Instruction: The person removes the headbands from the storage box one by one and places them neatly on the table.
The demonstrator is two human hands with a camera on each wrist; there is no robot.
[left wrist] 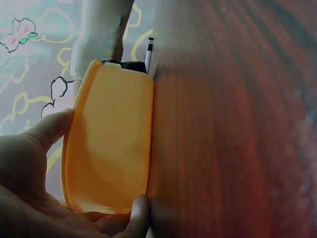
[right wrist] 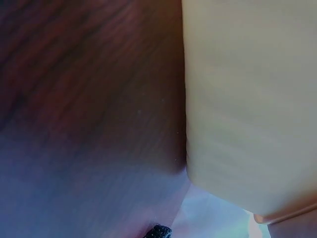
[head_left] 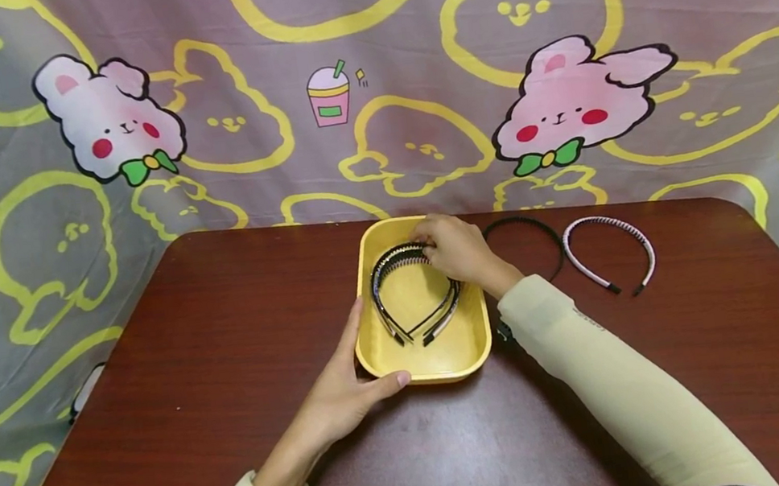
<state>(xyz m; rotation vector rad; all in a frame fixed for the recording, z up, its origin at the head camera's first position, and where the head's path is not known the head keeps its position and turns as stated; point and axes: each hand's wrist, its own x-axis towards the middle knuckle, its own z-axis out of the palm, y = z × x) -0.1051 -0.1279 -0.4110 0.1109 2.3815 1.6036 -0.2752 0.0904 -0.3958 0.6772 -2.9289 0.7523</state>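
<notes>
Yellow box: on the brown table, yellow box with its long axis running away from the person; headbands lie inside.
Bunched headbands: several, dark and light, headbands nested together, arches toward the far end, tips toward the near end.
Key relation: arches directly beneath and to the left of the fingertips of the right hand, which comes in over the right rim at the far corner; right hand the nearer of the two.
Right hand, state: fingers bent down at the arches; cannot tell whether they pinch a band.
Left hand, state: left hand grips the box at its near left corner, thumb on the near rim, fingers along the left wall.
Loose black headband: black headband, on the table just right of the box, partly hidden by the right arm.
Loose white headband: white headband, dark-tipped, farther right, beside the black one, tips toward the person.
In the way: right rim, under the right wrist.
Backdrop: rabbit-print curtain behind the table.
</notes>
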